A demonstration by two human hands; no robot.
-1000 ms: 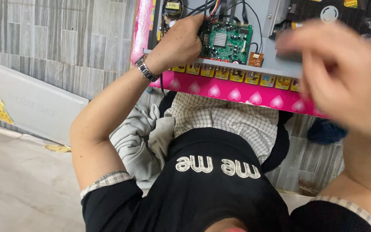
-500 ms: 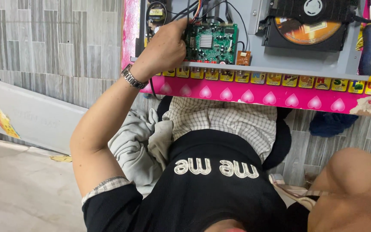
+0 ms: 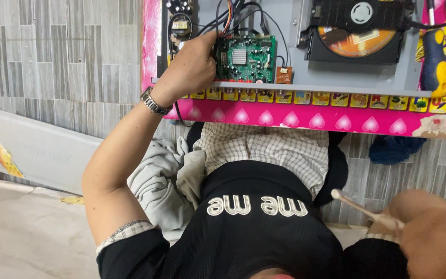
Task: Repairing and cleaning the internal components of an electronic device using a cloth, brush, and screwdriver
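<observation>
At the open chassis, my left hand (image 3: pixel 189 70) still grips the green board (image 3: pixel 244 58). My right hand (image 3: pixel 432 243) has dropped low (off the player), fingers closed on a thin stick (image 3: pixel 360 208).

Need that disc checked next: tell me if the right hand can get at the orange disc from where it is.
Probably yes: the orange disc lies uncovered in its tray, but the right hand is low, far off and already holds a thin stick.

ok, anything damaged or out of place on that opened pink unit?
Yes. The pink casing is chipped and worn pale at its lower right corner. A yellow-and-blue screwdriver lies inside the open chassis beside the disc drive. The left hand rests against the green circuit board.
</observation>
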